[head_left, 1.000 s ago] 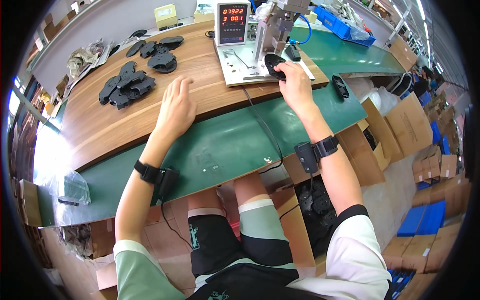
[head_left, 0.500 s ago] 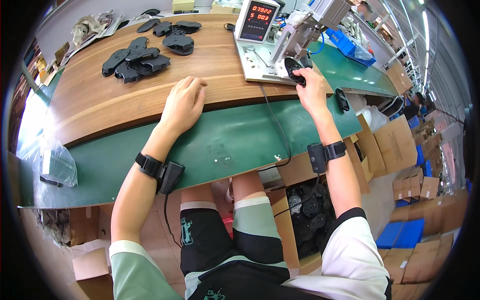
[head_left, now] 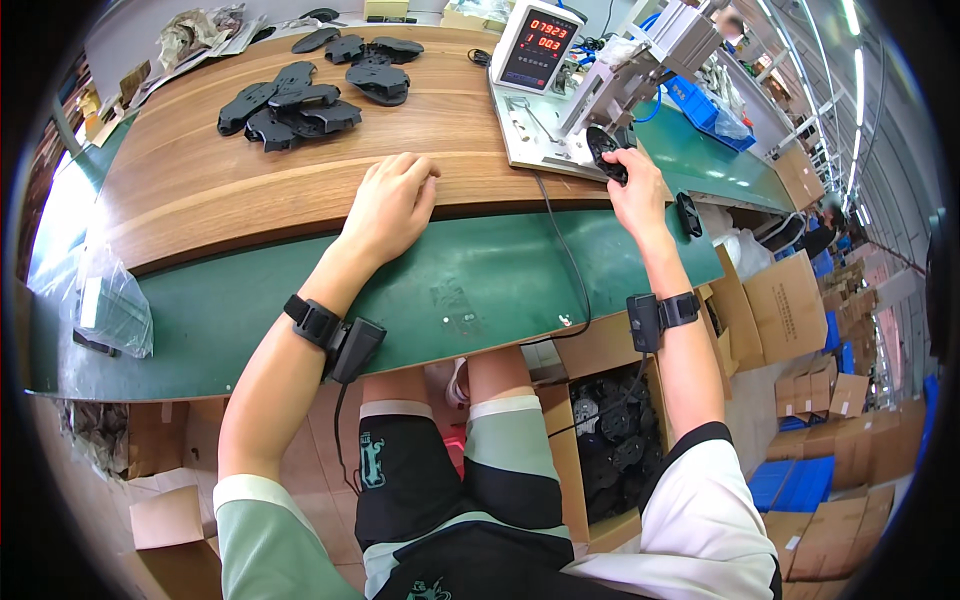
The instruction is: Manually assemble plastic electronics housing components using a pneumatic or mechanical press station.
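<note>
My right hand [head_left: 638,190] grips a black round plastic part [head_left: 606,152] between thumb and fingers, at the right front of the machine's white base plate [head_left: 545,152]. Above it rises a metal press [head_left: 592,98], beside a white box with a lit red display [head_left: 540,48]. Resting on the front of the wooden board [head_left: 300,190], my left hand [head_left: 393,205] has loosely bent fingers and holds nothing. Farther left on the board lies a pile of black plastic parts [head_left: 290,108], with a second group [head_left: 375,72] behind it.
A black cable [head_left: 560,240] runs down over the green table [head_left: 480,270]. A small black part [head_left: 688,214] lies right of my right hand. Below stands a carton of black parts [head_left: 615,440]. A clear plastic bag [head_left: 115,305] lies at left, a blue bin [head_left: 705,108] behind the press.
The red readout on the display has changed. The view has shifted slightly. My right hand still holds the black part at the press, and my left hand still rests on the board.
</note>
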Available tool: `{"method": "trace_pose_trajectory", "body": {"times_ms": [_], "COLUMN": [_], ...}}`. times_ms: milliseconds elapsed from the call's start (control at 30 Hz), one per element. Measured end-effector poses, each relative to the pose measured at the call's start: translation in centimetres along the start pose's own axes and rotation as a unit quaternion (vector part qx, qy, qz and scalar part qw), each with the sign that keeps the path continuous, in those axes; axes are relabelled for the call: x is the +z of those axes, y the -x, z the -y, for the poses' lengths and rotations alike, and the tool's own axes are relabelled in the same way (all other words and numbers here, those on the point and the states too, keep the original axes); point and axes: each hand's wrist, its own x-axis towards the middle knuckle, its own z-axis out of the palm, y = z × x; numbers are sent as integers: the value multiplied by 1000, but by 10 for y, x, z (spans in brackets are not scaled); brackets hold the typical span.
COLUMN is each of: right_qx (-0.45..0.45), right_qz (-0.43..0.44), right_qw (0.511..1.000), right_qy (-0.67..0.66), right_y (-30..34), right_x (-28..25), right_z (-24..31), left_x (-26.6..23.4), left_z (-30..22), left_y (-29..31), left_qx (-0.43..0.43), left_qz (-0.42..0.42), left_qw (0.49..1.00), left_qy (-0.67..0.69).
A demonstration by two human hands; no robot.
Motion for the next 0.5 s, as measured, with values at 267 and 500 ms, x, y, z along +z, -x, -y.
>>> {"method": "trace_pose_trajectory", "body": {"times_ms": [267,500], "right_qx": [4,-7], "right_qz": [6,9], "right_qw": [1000,1000], "right_qy": [0,-1], "right_y": [-1,-2], "right_x": [-3,-4], "right_z": [1,3], "left_x": [0,0], "left_z": [-1,-1], "left_y": [0,1], "left_qx": [0,-2], "left_qz": [-1,3], "left_qw": [1000,1000], "left_qy": [6,3]}}
